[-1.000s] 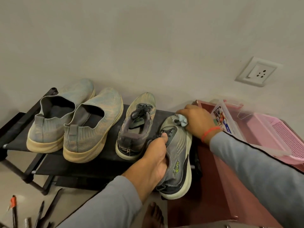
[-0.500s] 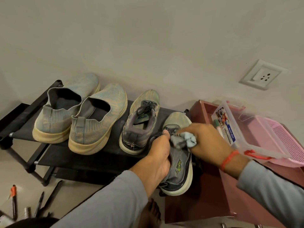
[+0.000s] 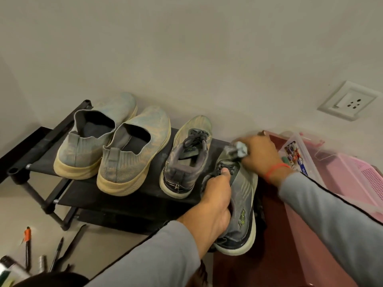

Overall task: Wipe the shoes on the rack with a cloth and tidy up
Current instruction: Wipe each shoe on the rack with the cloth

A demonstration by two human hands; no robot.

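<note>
- Grey mesh, dusty and trimmed in lime, made up the laced sneaker (image 3: 242,195) that was being cleaned; it lay at the right end of the black shoe rack (image 3: 41,150), its heel hanging out past the front edge.
- The left hand (image 3: 215,206) gripped that sneaker from its left side, fingers curled round the collar and the thumb pressed on the laces.
- The right hand (image 3: 259,156) was clenched on a small pale blue-grey cloth (image 3: 240,149), bunched up and pressed against the sneaker's toe; motion blur hid exactly how the fingers lay.
- A red thread band (image 3: 275,170) circled the right wrist, and both arms wore grey sleeves.
- Its partner, a second grey laced sneaker (image 3: 186,160), stood just to the left on the top shelf, toe to the wall.
- Further left on the same shelf sat a pair of knit slip-ons (image 3: 116,141) in faded blue-grey with cream soles, side by side and touching.
- To the right of the rack stood a maroon cabinet (image 3: 275,224) carrying a clear plastic box (image 3: 300,158) with a printed label and, beside it, a pink basket (image 3: 364,183).
- A white wall socket (image 3: 348,100) was fixed above them.
- Pens and markers (image 3: 28,243) lay scattered on the floor at lower left.
</note>
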